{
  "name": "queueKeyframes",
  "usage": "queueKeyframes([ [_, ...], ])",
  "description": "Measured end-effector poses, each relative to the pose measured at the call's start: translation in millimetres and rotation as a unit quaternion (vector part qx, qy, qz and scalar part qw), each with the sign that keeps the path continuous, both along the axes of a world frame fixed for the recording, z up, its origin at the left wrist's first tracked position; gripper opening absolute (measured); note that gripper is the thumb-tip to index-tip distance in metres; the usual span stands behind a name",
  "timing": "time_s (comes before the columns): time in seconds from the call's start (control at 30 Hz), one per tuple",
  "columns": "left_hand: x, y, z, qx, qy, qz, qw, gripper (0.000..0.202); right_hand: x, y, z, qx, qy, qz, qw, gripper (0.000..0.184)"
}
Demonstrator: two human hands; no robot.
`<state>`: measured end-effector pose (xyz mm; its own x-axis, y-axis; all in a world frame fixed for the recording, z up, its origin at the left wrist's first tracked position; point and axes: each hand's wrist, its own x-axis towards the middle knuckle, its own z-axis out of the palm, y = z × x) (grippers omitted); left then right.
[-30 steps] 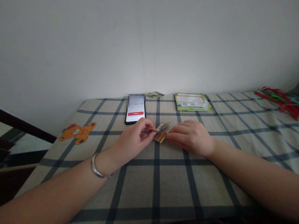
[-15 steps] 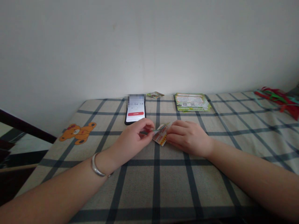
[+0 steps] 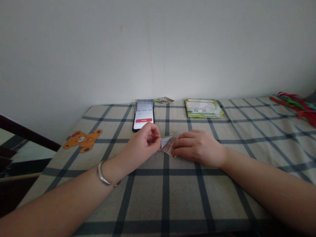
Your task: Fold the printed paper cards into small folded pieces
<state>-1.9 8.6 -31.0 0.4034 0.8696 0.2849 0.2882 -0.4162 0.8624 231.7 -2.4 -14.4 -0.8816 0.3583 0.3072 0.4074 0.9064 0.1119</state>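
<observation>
Phone [image 3: 143,118] timer reads perhaps 00:04:18 while left hand [image 3: 140,145] and right hand [image 3: 200,148] both pinch folded leaflet [image 3: 168,144]

Forearms converge forward. Left hand [image 3: 142,144] curled, thumb-and-finger pinch grip. Right hand [image 3: 201,147] palm down, fingers extended toward left.
</observation>
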Motion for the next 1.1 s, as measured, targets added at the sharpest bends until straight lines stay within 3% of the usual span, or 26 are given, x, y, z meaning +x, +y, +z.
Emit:
queueKeyframes([
  [0.27, -3, -2, -3.1, 0.060, 0.048, 0.000, 0.997, 0.015, 3, 3, -2.4, -0.063, 0.017, 0.022, 0.998, 0.022],
  [0.4, -3, -4, 1.3, 0.158, 0.111, -0.004, 0.981, 0.028, 0, 3, -0.2, -0.098, 0.032, 0.041, 0.994, 0.022],
  [0.53, -3, -6, 7.2, 0.291, 0.170, -0.015, 0.941, 0.028, -2, 1, 2.7, -0.115, 0.035, 0.039, 0.992, 0.023],
  [0.73, -6, -8, 12.0, 0.425, 0.284, -0.015, 0.860, 0.011, 0, 1, 1.7, -0.158, 0.064, 0.024, 0.985, 0.022],
  [0.87, -4, -11, 14.5, 0.467, 0.333, -0.025, 0.818, 0.009, 2, 2, 0.7, -0.196, 0.079, -0.001, 0.977, 0.020],
  [1.1, -3, -9, 11.9, 0.518, 0.355, -0.064, 0.776, 0.014, 5, 3, 2.7, -0.238, 0.108, -0.003, 0.965, 0.021],
])
